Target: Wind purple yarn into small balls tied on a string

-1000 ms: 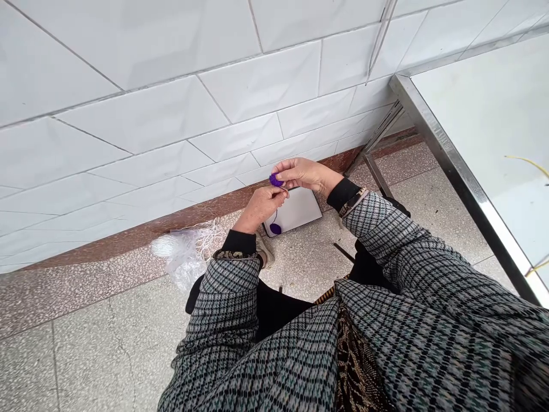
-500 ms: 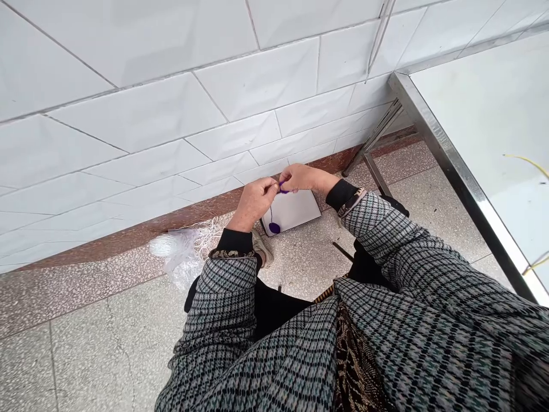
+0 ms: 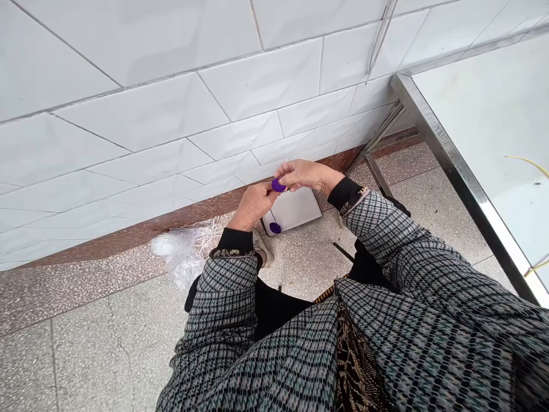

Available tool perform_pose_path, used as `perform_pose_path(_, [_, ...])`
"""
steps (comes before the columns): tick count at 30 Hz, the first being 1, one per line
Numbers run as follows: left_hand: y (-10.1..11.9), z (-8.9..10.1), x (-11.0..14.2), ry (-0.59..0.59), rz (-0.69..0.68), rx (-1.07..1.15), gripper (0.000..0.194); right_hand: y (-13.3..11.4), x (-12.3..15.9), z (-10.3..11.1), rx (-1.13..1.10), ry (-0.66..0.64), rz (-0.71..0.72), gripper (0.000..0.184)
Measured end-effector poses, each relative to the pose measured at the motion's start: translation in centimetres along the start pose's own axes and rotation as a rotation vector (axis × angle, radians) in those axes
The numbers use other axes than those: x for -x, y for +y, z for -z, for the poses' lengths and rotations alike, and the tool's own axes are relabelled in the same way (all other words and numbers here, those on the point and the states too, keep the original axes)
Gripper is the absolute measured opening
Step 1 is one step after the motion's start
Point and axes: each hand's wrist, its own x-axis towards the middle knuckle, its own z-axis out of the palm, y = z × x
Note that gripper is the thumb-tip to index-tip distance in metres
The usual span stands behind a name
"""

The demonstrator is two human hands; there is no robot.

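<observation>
Purple disc (image 3: 278, 185): already rounded, held up between the hands
Right hand (image 3: 302, 173): fingers pinching the disc
Left hand (image 3: 254, 204): at the disc's 8 o'clock edge — grip unclear
Purple ball (image 3: 275, 228): at the disc's 6 o'clock, over the white panel (image 3: 299, 212)
Thread (image 3: 273, 217): uncut at the ball — work looks unfinished, amount left unclear

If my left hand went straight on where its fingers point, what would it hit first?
The upper purple disc, at the fingertips of the left hand and perhaps touching them, then the right hand pinching it. Depth is unclear.
</observation>
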Motion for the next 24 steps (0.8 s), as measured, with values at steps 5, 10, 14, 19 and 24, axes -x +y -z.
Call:
perform_pose_path(5, [0.5,0.6,0.2,0.034,-0.026,0.013,0.025,0.5,-0.1,-0.1,0.436,-0.021,-0.007,0.017])
perform_pose_path(10, [0.9,0.4,0.3,0.119,-0.041,0.006,0.022,0.2,-0.2,-0.3,0.512,0.075,-0.004,0.022])
perform_pose_path(14, [1.1,0.2,0.5,0.196,-0.048,0.023,0.022,0.1,-0.6,-0.3,0.534,0.151,-0.031,0.018])
perform_pose_path(19, [1.3,-0.1,0.6,0.175,-0.126,0.021,0.021,0.5,-1.4,-0.3,0.157,0.206,-0.033,0.014])
perform_pose_path(24, [0.7,-0.4,0.4,0.140,-0.146,-0.031,0.023,0.2,-1.0,-0.3,-0.284,0.115,-0.049,0.014])
